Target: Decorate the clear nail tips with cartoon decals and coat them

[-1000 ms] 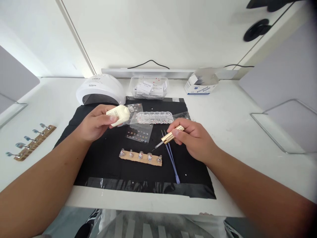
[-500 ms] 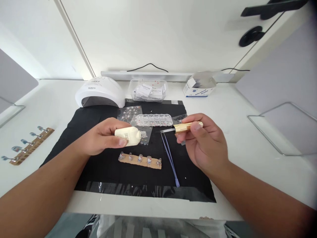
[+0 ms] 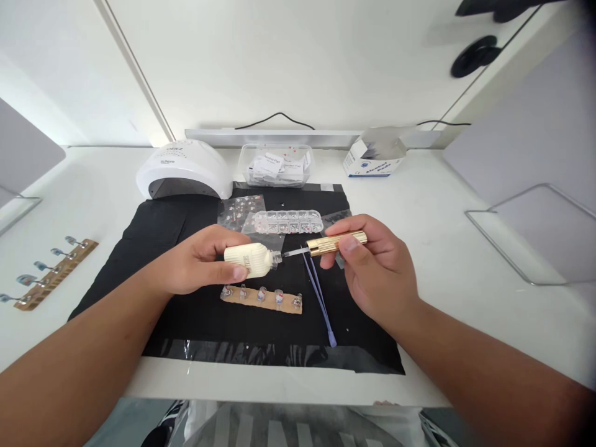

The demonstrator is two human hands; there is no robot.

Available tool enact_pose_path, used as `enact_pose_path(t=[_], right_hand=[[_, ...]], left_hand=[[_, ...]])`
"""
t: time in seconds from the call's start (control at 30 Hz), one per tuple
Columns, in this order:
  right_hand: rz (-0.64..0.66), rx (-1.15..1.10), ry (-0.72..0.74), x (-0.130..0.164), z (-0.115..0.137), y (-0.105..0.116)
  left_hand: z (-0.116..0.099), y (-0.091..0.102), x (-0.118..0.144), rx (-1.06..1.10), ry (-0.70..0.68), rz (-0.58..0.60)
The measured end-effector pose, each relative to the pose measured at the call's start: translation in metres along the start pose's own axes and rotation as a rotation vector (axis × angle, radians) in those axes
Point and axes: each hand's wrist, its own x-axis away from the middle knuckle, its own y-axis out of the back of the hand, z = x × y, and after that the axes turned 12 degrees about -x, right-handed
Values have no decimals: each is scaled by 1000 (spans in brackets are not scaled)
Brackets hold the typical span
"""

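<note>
My left hand (image 3: 198, 261) grips a cream-coloured nail polish bottle (image 3: 248, 259), tilted on its side with the clear neck pointing right. Between the fingers of my right hand (image 3: 375, 267) is a gold-capped polish brush (image 3: 338, 243); its thin tip meets the mouth of the bottle. Below the bottle, a wooden strip (image 3: 254, 302) carries several clear false nails, some with small cartoon designs. Purple tweezers (image 3: 320, 301) lie to the right of that strip. Behind the hands sits a clear compartment case (image 3: 288, 221) of small decorations.
A white nail lamp (image 3: 184, 171) stands at the back left of the black mat (image 3: 186, 329). Behind the mat are a plastic tub (image 3: 277, 166) of packets and an alcohol pads box (image 3: 374, 158). Another strip of nails (image 3: 58, 276) lies far left.
My hands have come closer together. The brush tip, apart from the bottle before, now reaches its mouth. The view has shifted slightly.
</note>
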Motion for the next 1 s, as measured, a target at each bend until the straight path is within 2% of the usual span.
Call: enact_pose_path(t=[0.23,0.33,0.47,0.53,0.6,0.7,0.77,0.83,0.93,1.0], right_hand=[[144,246,29,7,-8,-3],[164,262,25,7,-8,-6],[175,204,20,-7,8,-7],[148,126,47,-19,16,-8],[108,65,138,-30,20,-10],[96,57,162,-37,10,-12],[171,88,84,-33,0,-11],[287,155,11,-27,-9,-9],[449,298,-15,-22,-12,-7],[491,362,9,-23,-10,-8]], left_hand=[[-4,-4,-4,-25,20,36],[-6,-7,-5,-37,-17,45],[-7,-2,-3,25,-18,17],[-4,7,0,53,-6,-20],[2,18,2,76,18,-87],[18,34,5,112,66,-263],[29,40,5,117,78,-389],[38,42,4,111,88,-456],[44,39,2,110,112,-458],[44,37,1,108,134,-439]])
